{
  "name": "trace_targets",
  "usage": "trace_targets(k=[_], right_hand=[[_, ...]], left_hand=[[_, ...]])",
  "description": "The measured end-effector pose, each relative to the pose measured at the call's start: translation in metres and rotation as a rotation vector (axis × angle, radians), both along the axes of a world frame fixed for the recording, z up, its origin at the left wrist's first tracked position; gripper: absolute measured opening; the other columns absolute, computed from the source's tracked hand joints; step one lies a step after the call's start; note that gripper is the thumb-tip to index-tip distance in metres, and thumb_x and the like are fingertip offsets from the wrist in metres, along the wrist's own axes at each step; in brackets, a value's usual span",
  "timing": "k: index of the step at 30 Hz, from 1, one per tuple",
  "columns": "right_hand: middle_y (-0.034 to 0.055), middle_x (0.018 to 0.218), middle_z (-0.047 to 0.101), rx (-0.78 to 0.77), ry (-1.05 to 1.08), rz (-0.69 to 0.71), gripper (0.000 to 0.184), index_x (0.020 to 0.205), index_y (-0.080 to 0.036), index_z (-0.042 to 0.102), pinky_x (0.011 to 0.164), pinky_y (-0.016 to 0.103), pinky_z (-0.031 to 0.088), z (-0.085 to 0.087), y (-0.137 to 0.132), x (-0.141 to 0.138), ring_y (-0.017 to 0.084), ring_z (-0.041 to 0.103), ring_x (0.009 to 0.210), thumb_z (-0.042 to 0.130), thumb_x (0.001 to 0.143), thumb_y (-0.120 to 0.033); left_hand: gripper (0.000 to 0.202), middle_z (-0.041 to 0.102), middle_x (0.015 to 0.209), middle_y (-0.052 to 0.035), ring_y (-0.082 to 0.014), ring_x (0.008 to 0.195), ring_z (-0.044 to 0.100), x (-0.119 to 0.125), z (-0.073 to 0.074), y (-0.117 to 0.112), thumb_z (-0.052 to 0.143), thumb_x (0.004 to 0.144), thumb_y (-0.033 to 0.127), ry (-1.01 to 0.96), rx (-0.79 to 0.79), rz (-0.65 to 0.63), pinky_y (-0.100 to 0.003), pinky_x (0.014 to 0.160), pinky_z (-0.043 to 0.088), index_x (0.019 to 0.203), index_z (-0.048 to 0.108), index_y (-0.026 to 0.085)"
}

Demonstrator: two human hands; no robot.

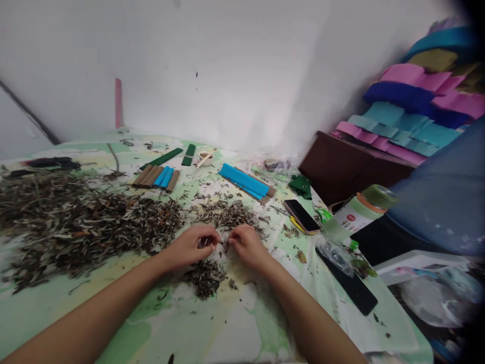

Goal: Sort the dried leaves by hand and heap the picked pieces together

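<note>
Two hands (pixel 220 245) pinch dried leaves (pixel 87 217); phone (pixel 302 216), bottle (pixel 359 212) right.

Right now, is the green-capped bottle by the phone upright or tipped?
Tipped: the bottle leans at the table's right edge, its cap pointing up-right.

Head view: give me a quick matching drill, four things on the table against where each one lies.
Things:
1. big pile of dried leaves
2. phone
3. blue rolls
4. small leaf heap

Places:
A. beside the green-capped bottle
B. just below the left hand and right hand
C. left part of the table
D. far side, towards the wall

Pairs: 1-C, 2-A, 3-D, 4-B
</note>
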State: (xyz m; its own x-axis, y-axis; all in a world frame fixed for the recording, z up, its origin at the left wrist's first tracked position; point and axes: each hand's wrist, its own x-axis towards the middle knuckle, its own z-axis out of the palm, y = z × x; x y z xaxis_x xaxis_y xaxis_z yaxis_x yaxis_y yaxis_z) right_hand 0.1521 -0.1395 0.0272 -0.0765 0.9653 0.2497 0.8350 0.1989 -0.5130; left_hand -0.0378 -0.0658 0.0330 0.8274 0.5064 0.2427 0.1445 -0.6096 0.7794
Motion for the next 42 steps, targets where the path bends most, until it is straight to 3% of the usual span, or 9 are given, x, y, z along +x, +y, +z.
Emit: trace_targets(k=[5,9,23,42], right_hand=[[0.0006,0.073,0.06,0.02,0.278,-0.052,0.008,0.073,-0.017,0.06,0.07,0.026,0.038,0.001,-0.002,-0.009,0.014,0.053,0.074,0.057,0.079,-0.013],[0.0008,0.074,0.06,0.06,0.356,-0.059,0.006,0.074,-0.018,0.059,0.07,0.026,0.038,-0.002,-0.006,-0.018,0.015,0.053,0.075,0.057,0.079,-0.016],[-0.0001,0.07,0.053,0.077,0.327,0.14,0.017,0.068,-0.019,0.052,0.069,0.027,0.034,-0.003,-0.006,-0.013,0.015,0.047,0.073,0.05,0.083,-0.026],[0.0003,0.069,0.048,0.102,0.267,0.21,0.024,0.068,-0.019,0.046,0.071,0.029,0.033,-0.002,-0.007,-0.01,0.016,0.044,0.071,0.042,0.086,-0.035]], left_hand=[[0.022,0.059,0.079,-0.0016,-0.0149,0.071,0.054,0.003,-0.007,-0.002,0.057,0.079,0.031,0.025,0.003,0.067,-0.024,0.064,0.041,0.093,0.063,0.016],[0.021,0.062,0.077,-0.0017,-0.0152,0.073,0.055,0.004,-0.012,-0.001,0.053,0.084,0.035,0.041,0.001,0.031,-0.024,0.065,0.04,0.088,0.064,0.017],[0.021,0.054,0.066,0.001,-0.0125,0.064,0.049,0.002,-0.001,-0.004,0.05,0.083,0.031,0.055,-0.005,0.007,-0.021,0.059,0.035,0.073,0.059,0.014],[0.03,0.051,0.069,0.001,-0.0136,0.068,0.047,0.003,-0.003,-0.003,0.04,0.089,0.036,0.051,-0.019,-0.033,-0.023,0.062,0.034,0.071,0.051,0.016]])
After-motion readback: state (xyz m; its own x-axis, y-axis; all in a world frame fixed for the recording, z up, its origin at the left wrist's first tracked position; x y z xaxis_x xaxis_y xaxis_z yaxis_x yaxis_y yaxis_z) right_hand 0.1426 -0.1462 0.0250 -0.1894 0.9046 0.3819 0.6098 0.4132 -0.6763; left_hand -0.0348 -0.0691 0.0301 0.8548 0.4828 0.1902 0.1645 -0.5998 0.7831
